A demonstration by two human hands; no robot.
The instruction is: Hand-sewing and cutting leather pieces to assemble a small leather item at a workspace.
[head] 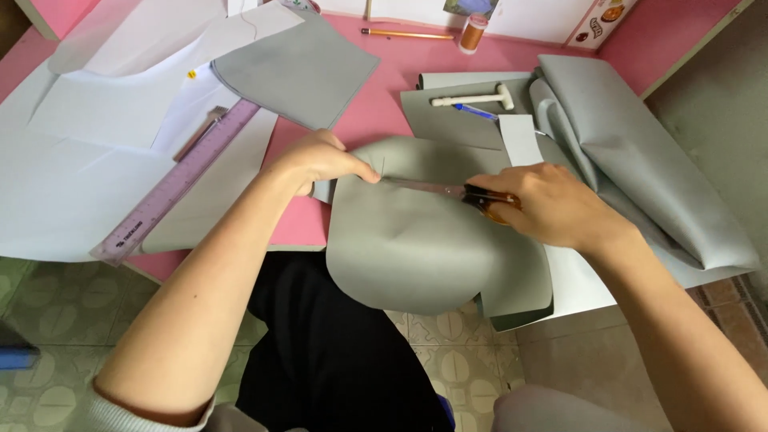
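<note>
Grey faux-leather sheet (416, 248) is draped over the front edge of a pink desk (384, 96), its upper edge pinched between the closed fingers of the left hand (320, 160). Scissors (448, 190) are gripped by the right hand (552, 204), fingers closed on the handles, blades laid across the sheet toward the left hand. A purple ruler (180, 180) is seen on white pattern paper (72, 160) to the left.

Head camera looks steeply down, close over the pink table (384, 104)

Home sewing corner, pink table (384, 104), paper patterns (104, 112), ruler (176, 184), tiled floor (48, 312)
</note>
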